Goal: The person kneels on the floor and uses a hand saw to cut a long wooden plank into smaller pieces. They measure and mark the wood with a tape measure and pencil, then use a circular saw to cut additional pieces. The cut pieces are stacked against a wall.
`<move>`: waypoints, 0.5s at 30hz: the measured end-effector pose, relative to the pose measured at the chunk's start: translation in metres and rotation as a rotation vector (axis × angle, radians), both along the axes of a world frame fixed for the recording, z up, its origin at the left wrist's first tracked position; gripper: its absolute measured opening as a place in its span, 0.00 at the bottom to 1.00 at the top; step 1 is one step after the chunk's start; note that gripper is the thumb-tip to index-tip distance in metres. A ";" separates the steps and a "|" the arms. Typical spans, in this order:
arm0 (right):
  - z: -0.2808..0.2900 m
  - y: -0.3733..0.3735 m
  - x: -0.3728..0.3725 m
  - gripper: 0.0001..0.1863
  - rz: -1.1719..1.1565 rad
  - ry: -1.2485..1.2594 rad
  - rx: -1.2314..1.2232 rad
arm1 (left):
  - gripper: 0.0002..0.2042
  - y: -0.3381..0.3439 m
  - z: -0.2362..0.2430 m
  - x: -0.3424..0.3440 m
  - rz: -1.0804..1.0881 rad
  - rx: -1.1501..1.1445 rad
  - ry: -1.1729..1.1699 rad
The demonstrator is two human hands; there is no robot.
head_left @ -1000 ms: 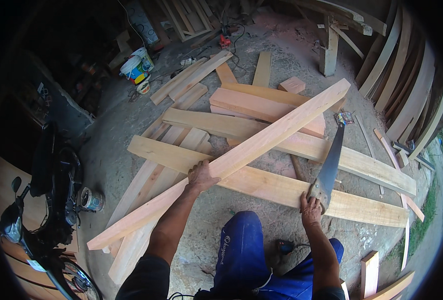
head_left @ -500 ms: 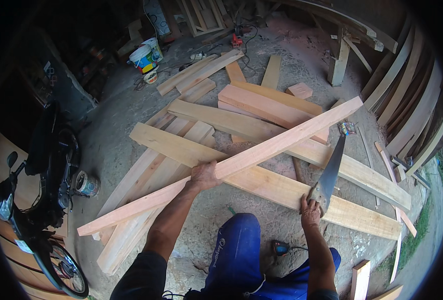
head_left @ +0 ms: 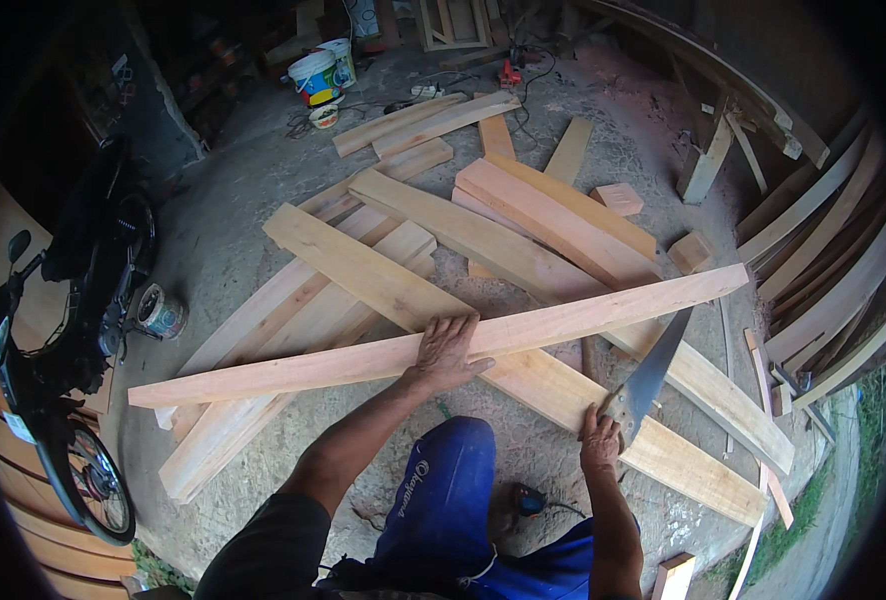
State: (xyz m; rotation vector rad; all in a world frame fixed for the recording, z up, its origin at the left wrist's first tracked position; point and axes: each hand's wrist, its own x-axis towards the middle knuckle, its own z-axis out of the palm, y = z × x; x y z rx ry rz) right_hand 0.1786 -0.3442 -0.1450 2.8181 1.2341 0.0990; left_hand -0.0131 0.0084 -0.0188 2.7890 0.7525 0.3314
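My left hand [head_left: 447, 352] lies flat, fingers spread, on a long pale wooden plank [head_left: 293, 366] that runs from lower left to upper right across a pile of boards. My right hand [head_left: 601, 437] grips the handle of a hand saw [head_left: 653, 372], whose blade points up and away toward the plank's right end. The saw rests over a wide board [head_left: 553, 388] lying under the long plank. My blue-trousered knee [head_left: 443, 490] is just below the plank.
More planks [head_left: 523, 215] lie crossed on the concrete floor. Curved boards [head_left: 833, 280] lean at the right. A motorbike [head_left: 58, 330] stands at the left with a tin [head_left: 160, 313] beside it. Buckets [head_left: 318, 75] sit at the back, a small block [head_left: 618, 197] farther off.
The long plank has swung under my left hand, its left end lower and nearer now, so it lies flatter across the pile. My right hand and the saw have stayed in place.
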 end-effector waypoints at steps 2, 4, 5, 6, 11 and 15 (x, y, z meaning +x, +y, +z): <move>0.011 -0.007 -0.001 0.37 0.024 0.102 0.055 | 0.41 -0.014 0.005 0.017 0.054 -0.059 0.057; 0.032 -0.016 -0.006 0.36 -0.010 0.207 0.120 | 0.40 -0.022 0.035 0.028 0.121 -0.188 0.194; 0.041 -0.019 -0.011 0.35 -0.046 0.263 0.167 | 0.39 -0.021 0.032 0.027 0.124 -0.146 0.161; 0.047 -0.022 -0.014 0.34 -0.082 0.320 0.213 | 0.38 -0.018 0.026 0.026 0.127 -0.104 0.128; 0.084 -0.060 -0.002 0.32 -0.406 0.154 1.077 | 0.38 -0.001 0.028 0.042 0.099 -0.151 0.124; 0.163 -0.040 -0.044 0.34 -0.401 0.009 1.382 | 0.40 0.026 0.033 0.036 0.130 -0.243 0.152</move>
